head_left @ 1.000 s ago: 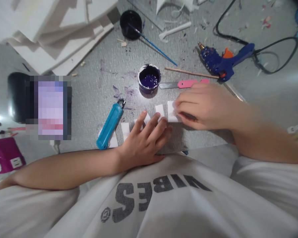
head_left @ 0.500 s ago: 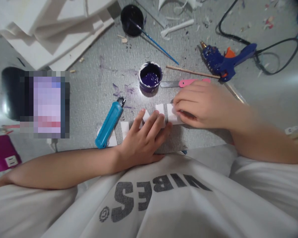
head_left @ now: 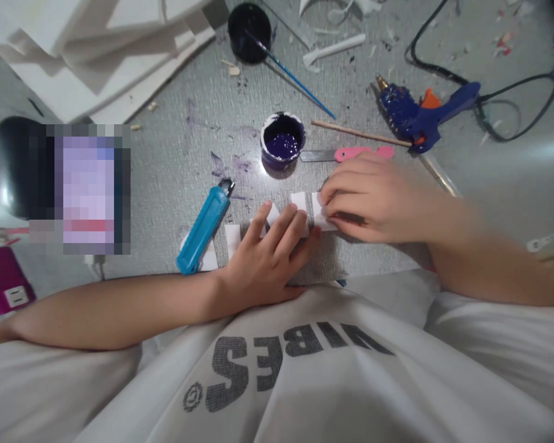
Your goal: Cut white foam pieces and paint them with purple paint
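My left hand [head_left: 270, 252] lies with fingers spread over a row of small white board pieces, partly covering them. One white strip [head_left: 232, 239] shows to the left of its fingers, and another white piece [head_left: 299, 202] sticks out beyond the fingertips. My right hand [head_left: 369, 197] is closed, thumb and fingers together at the edge of a white rectangle [head_left: 319, 215] on the table. The fingers hide part of that rectangle. Just beyond the right hand is a pink-handled blade [head_left: 346, 154]. A blue utility knife [head_left: 203, 231] rests left of my left hand.
A pot of purple paint [head_left: 282, 141] stands ahead of my hands. Behind it are a black cup [head_left: 249, 31] and a blue paintbrush [head_left: 300, 83]. A wooden stick [head_left: 357, 133] touches the blue glue gun [head_left: 410, 114]. White boards [head_left: 96, 80] are stacked at the back left.
The camera view has shifted slightly. Both hands stay at nearly the same spots, and the white pieces show no clear movement.
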Tool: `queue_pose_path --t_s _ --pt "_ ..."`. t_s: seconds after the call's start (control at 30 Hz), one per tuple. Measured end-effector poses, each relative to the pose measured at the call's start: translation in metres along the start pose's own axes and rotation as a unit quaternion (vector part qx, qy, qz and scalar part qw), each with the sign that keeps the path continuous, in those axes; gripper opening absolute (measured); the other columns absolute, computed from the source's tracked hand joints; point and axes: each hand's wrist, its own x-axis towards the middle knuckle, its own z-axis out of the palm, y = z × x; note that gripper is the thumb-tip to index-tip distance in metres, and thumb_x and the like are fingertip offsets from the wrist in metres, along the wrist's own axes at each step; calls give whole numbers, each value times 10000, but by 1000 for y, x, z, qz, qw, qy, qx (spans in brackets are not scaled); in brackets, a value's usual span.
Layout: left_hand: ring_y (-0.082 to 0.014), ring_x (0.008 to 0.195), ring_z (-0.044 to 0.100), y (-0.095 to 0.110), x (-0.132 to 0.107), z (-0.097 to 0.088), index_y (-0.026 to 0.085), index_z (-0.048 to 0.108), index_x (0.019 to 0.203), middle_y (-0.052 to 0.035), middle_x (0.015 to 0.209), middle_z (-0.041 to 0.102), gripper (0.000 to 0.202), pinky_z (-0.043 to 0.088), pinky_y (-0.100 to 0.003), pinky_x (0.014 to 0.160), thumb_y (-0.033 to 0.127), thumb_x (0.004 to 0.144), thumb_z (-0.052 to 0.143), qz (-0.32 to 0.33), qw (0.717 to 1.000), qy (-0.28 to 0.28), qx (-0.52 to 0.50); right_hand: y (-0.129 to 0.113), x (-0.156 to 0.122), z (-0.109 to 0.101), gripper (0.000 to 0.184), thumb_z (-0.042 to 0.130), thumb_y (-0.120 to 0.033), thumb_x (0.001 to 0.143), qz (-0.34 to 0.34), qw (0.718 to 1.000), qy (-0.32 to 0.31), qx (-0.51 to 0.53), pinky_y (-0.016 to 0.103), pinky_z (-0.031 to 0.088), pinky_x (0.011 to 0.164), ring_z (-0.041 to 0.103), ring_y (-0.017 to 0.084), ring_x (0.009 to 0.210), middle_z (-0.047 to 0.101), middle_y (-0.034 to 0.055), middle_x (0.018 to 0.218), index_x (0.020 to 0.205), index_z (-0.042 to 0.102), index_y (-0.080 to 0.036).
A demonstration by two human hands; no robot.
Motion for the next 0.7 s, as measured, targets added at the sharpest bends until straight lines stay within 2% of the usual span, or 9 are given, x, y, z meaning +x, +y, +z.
queue_pose_path --t_s 0.13,0.37,0.6,0.7 --pt "-561 1698 661 1 0 1 124 609 1845 -286 1824 694 1162 475 -764 1450 836 991 944 -9 1000 -11 -19 2 0 2 329 576 -267 1269 20 999 -2 34 535 611 1070 772 293 1134 876 73 1144 1013 782 -279" --pt "-561 1694 668 2 1 -1 110 611 1839 -291 1837 686 1184 486 -754 1450 851 981 955 -8 1000 -12 -6 2 2 2 324 611 -308 1225 80 992 -14 99 576 580 1111 791 338 1147 888 82 1147 983 826 -296" --pt "-548 1714 658 2 1 -1 137 617 1840 -279 1841 683 1119 464 -738 1474 811 1008 942 -19 999 -17 -27 0 1 5 375 604 -323 1229 111 990 -16 79 583 550 1059 779 350 1123 898 86 1132 955 859 -307" --pt "-551 1715 653 1 1 -2 120 610 1840 -288 1837 681 1142 467 -745 1469 809 998 956 -13 999 -19 -28 3 -4 9 397 583 -316 1240 99 992 -8 73 589 539 1101 789 341 1145 906 67 1158 970 875 -327"
